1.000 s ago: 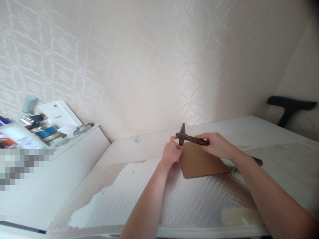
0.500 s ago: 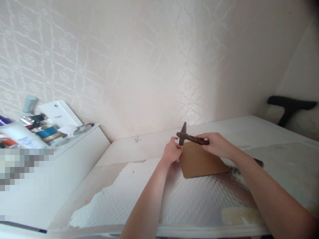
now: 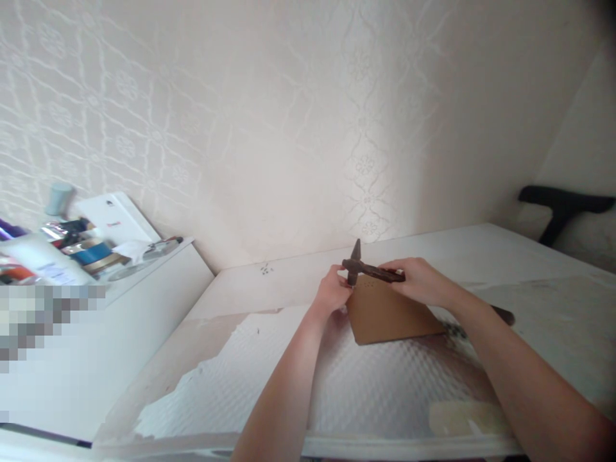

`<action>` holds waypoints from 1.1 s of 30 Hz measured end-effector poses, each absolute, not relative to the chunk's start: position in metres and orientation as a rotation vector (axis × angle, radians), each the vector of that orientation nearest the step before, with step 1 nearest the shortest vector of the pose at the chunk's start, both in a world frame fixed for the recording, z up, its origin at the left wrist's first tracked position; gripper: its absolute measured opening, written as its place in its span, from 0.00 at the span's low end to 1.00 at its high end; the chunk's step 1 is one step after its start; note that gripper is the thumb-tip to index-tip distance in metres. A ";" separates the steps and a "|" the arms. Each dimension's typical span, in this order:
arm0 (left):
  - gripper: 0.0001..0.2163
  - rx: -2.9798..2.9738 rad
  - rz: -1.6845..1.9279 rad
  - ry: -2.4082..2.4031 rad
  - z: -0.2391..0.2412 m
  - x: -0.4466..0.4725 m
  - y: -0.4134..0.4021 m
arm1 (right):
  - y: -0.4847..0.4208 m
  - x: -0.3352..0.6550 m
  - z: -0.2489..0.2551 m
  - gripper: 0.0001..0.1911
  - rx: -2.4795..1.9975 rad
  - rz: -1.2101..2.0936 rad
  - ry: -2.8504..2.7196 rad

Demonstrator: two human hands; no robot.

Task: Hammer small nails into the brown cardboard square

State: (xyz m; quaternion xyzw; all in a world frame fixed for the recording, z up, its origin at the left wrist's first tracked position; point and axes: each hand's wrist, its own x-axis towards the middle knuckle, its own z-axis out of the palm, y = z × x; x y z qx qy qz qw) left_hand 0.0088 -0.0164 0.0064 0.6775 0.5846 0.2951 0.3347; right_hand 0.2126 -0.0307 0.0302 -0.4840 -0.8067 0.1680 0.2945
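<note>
My right hand (image 3: pixel 418 277) is closed round the handle of a dark hammer (image 3: pixel 375 272). The hammer's head is low over the far left corner of a brown board (image 3: pixel 392 314), right by the fingers of my left hand (image 3: pixel 334 290). Those fingers are pinched together at that corner; what sits between them is too small to make out. Small dark marks run in a line along the board's far edge. Under the board lies a silvery quilted sheet (image 3: pixel 216 385) with a torn edge.
Behind the white tabletop (image 3: pixel 486 247) rises a patterned wall (image 3: pixel 269 141). On the left, a white cabinet (image 3: pixel 158 308) carries a white box (image 3: pixel 120 218), blue tape (image 3: pixel 94 253) and clutter. A dark handle end (image 3: pixel 503 314) shows beyond my right forearm. A black T-shaped object (image 3: pixel 563 202) stands far right.
The hammer head has dipped slightly toward the board's corner. Both hands stay in nearly the same place, and the board has not visibly moved.
</note>
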 end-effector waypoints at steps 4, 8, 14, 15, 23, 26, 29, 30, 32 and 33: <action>0.24 1.765 0.779 1.518 0.005 0.009 -0.015 | -0.032 0.212 0.031 0.20 -1.277 0.446 -2.123; 0.23 1.765 0.775 1.509 0.003 0.008 -0.013 | -0.031 0.213 0.031 0.19 -1.246 0.461 -2.141; 0.22 1.764 0.794 1.503 0.003 0.009 -0.014 | -0.032 0.213 0.030 0.20 -1.250 0.450 -2.144; 0.21 1.771 0.792 1.500 0.004 0.009 -0.014 | -0.032 0.213 0.030 0.20 -1.248 0.455 -2.148; 0.21 1.783 0.791 1.507 0.003 0.009 -0.014 | -0.031 0.213 0.030 0.21 -1.251 0.484 -2.129; 0.22 1.786 0.784 1.503 0.003 0.008 -0.014 | -0.031 0.213 0.030 0.21 -1.242 0.497 -2.123; 0.22 1.782 0.790 1.505 0.003 0.008 -0.014 | -0.031 0.213 0.030 0.21 -1.252 0.460 -2.122; 0.22 1.785 0.789 1.503 0.003 0.008 -0.014 | -0.031 0.213 0.030 0.20 -1.255 0.454 -2.131; 0.21 1.792 0.784 1.498 0.003 0.008 -0.014 | -0.031 0.213 0.030 0.20 -1.253 0.461 -2.148; 0.21 1.793 0.783 1.499 0.003 0.008 -0.014 | -0.030 0.213 0.030 0.20 -1.250 0.467 -2.150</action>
